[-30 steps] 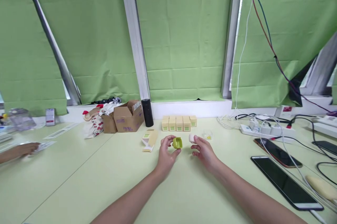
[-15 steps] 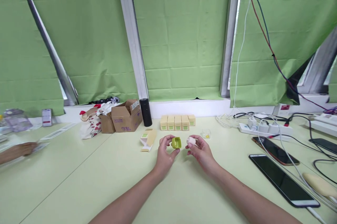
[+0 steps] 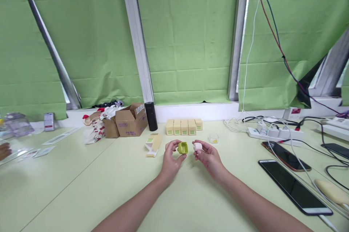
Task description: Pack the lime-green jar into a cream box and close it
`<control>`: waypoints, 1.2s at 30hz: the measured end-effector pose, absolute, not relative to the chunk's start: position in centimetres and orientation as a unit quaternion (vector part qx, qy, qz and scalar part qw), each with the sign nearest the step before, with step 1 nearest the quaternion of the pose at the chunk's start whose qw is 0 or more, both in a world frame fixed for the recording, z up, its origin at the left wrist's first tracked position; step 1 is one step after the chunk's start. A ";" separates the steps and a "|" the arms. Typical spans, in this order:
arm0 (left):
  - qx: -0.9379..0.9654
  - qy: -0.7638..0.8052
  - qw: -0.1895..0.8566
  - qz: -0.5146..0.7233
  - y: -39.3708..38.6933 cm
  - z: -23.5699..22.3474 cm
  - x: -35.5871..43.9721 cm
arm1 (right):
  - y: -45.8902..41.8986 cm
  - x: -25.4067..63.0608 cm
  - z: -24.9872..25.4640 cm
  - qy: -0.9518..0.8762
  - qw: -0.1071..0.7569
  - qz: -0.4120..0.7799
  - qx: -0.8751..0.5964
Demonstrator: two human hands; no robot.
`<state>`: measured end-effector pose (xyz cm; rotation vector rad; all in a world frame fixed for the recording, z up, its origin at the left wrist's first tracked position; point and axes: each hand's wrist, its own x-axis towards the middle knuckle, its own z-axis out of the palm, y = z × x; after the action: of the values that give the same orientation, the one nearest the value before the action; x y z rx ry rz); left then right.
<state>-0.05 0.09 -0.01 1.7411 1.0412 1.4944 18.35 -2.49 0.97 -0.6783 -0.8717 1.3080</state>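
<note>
At the centre of the head view, over the pale surface point(image 3: 180, 203), a green case point(image 3: 183, 148) is held in the left hand point(image 3: 171, 157), with its hollow side showing, and a small white piece point(image 3: 197, 147) is held at its three o'clock in the right hand point(image 3: 209, 157), near but apart. The left fingers are closed on the case, the thumb set low and the others behind; the right fingers are pinched on the white piece. The case is judged light and slightly pliable, like silicone or thin plastic, so it is best gripped by its outer walls, with the hollow left free and little squeeze applied. The white piece is judged light, hard, smooth and rather slippery, so it is best held by its sides in a firm pinch. At twelve o'clock, small boxes point(image 3: 181, 127) are lined up; at ten, an opened carton point(image 3: 154, 144) is seen, and at two, a clear plastic piece point(image 3: 213, 138). Compared with half a second ago, the white piece has been turned slightly in the right fingers, while the case is held much as it was. At nine o'clock, a co-worker's hand point(image 3: 4, 151) has been drawn towards the edge, and printed cards point(image 3: 43, 151) are left in fuller view.
</note>
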 end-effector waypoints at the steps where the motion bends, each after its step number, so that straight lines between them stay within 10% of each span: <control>1: 0.657 0.394 0.307 0.564 0.1 0.0 0.0 | -2.5 18.4 1.0 -0.384 0.655 0.581 -0.294; 36: 0.678 0.417 0.255 0.549 -1.5 1.4 0.3 | -3.1 18.1 1.6 -0.411 0.647 0.554 -0.324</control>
<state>0.35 -1.47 1.38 1.8418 1.1314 1.4911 18.10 -3.05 1.59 -0.7360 -0.9352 1.2611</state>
